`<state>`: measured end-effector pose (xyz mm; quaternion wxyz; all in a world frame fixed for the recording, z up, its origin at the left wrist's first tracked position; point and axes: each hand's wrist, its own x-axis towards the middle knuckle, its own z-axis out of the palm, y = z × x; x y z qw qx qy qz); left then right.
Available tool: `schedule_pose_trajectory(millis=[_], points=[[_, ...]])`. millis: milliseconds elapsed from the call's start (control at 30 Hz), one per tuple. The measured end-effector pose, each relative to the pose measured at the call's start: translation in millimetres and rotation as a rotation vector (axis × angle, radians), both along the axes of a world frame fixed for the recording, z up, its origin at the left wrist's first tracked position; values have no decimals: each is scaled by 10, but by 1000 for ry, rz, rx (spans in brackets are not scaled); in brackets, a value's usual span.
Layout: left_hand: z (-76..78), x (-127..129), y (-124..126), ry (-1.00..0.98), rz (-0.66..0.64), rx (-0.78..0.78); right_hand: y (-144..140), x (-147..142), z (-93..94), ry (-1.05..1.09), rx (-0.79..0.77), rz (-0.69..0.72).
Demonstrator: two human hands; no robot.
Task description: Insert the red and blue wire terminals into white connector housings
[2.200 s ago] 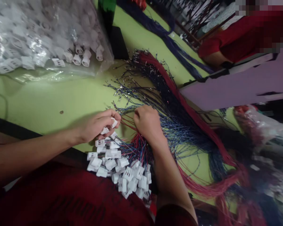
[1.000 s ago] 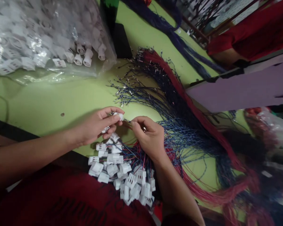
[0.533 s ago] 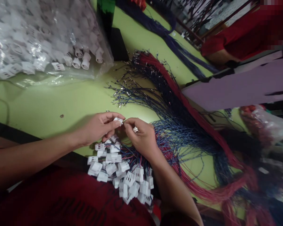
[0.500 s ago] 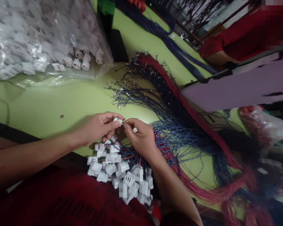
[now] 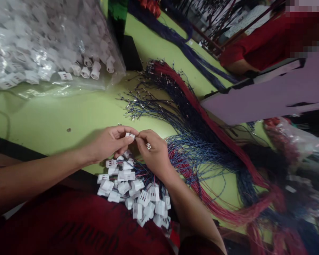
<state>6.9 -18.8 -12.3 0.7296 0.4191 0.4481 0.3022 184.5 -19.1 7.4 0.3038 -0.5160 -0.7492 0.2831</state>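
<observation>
- A white plug [image 5: 130,135] was pinched in the left hand [image 5: 110,143]; a wire end was gripped by the right hand [image 5: 152,152].
- A heap of wired plugs [image 5: 134,193] lay finished on the desk [image 5: 69,113]; many loose wires [image 5: 202,148] were left.

Two hands, one clear bag [image 5: 50,46] of connectors, perhaps twenty-odd loose white connectors [image 5: 134,191], wires [image 5: 202,148] beyond counting.
</observation>
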Motion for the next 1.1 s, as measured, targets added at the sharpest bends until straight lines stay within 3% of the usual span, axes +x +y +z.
schedule_pose_trajectory(millis=[167, 267, 400, 433, 500, 567, 633, 700, 800, 867, 967, 1033, 1100], points=[[-4, 13, 29, -31, 11, -43, -13, -4, -10, 53, -89, -17], [9, 18, 42, -20, -7, -55, -33, -8, -2, 5, -53, -19], [3, 18, 41, -33, -1, -60, 191, 163, 29, -47, -14, 47], [-3, 19, 39, -41, 6, -68, 312, 249, 30, -95, 30, 18], [-8, 24, 38, -63, 34, -90, 591, 447, 12, -313, 188, -178], [4, 30, 40, -88, 61, -120, 839, 639, -26, -607, 144, -270], [38, 33, 44, -91, 80, -156, 982, 787, -54, -742, 99, -261], [83, 31, 48, -80, 75, -182, 1002, 877, -32, -673, 159, -264], [133, 27, 53, -68, 59, -198, 894, 910, 126, -404, 313, -317], [139, 33, 57, -64, 66, -217, 809, 857, 275, -302, 372, -290], [108, 48, 60, -67, 96, -230, 740, 685, 437, -342, 365, -120], [78, 51, 62, -75, 108, -221, 749, 568, 477, -475, 261, -22], [59, 44, 64, -77, 97, -217, 797, 507, 493, -617, 110, -15]])
